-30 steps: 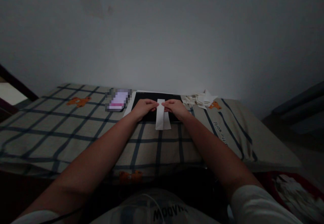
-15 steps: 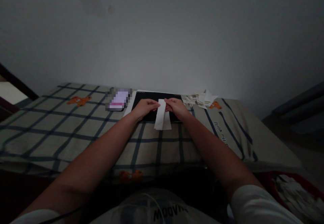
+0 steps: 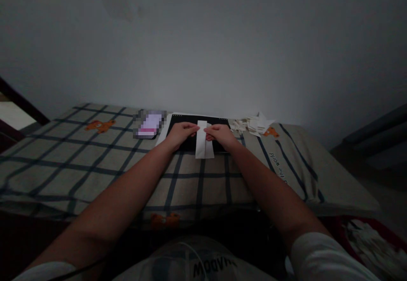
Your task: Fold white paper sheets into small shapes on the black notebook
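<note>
Left hand (image 3: 180, 132) and right hand (image 3: 220, 133) both pinch the white paper strip (image 3: 202, 140) over the black pad (image 3: 181, 122); align edges squarely, then crease firmly, I'd say.

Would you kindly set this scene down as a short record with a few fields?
Setting: dim room, bed with a checked blanket against a plain wall
Left hand: pinches the left edge of the paper strip
Right hand: pinches the right edge of the same strip
Paper strip: white, long, folded, lying over the near edge of the black board
Left of the board: a blurred pinkish flat thing
Right of the board: a heap of folded paper pieces
</note>
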Demonstrator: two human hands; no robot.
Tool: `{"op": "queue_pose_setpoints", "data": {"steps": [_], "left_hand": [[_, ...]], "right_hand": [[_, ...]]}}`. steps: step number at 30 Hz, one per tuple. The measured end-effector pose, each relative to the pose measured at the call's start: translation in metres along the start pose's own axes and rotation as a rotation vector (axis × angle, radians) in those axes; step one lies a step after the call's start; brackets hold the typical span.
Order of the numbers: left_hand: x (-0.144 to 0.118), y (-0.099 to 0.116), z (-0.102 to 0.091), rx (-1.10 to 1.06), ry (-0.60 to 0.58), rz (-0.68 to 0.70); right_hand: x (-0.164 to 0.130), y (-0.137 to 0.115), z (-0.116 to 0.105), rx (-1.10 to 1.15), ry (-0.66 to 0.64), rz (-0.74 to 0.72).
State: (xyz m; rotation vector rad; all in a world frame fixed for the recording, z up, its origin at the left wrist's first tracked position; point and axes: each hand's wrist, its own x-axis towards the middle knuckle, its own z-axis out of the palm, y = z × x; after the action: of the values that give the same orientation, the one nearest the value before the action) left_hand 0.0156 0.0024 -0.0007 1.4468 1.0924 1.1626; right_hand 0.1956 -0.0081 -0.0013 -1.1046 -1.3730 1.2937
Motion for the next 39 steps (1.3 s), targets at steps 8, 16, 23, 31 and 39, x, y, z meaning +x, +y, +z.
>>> {"op": "queue_pose_setpoints", "data": {"steps": [8,16,23,31,39], "left_hand": [[-0.0047,0.0059,0.0015,-0.05,-0.107,-0.117],[-0.0041,0.0062,0.0005,-0.004,-0.097,-0.097],[-0.006,0.0088,0.0003,0.003,-0.148,-0.104],[-0.0046,0.006,0.0004,0.07,-0.127,-0.072],[-0.0018,0.0025,-0.0016,0.131,-0.122,-0.059]], "right_hand": [[-0.0027,-0.0091,0.0019,0.034,0.101,0.024],[-0.0023,-0.0047,0.0012,0.095,0.037,0.074],[-0.003,-0.0064,0.0005,0.077,0.051,0.072],[-0.0025,-0.0063,-0.0001,0.111,0.034,0.098],[-0.0011,-0.0036,-0.0012,0.079,0.042,0.086]]}}
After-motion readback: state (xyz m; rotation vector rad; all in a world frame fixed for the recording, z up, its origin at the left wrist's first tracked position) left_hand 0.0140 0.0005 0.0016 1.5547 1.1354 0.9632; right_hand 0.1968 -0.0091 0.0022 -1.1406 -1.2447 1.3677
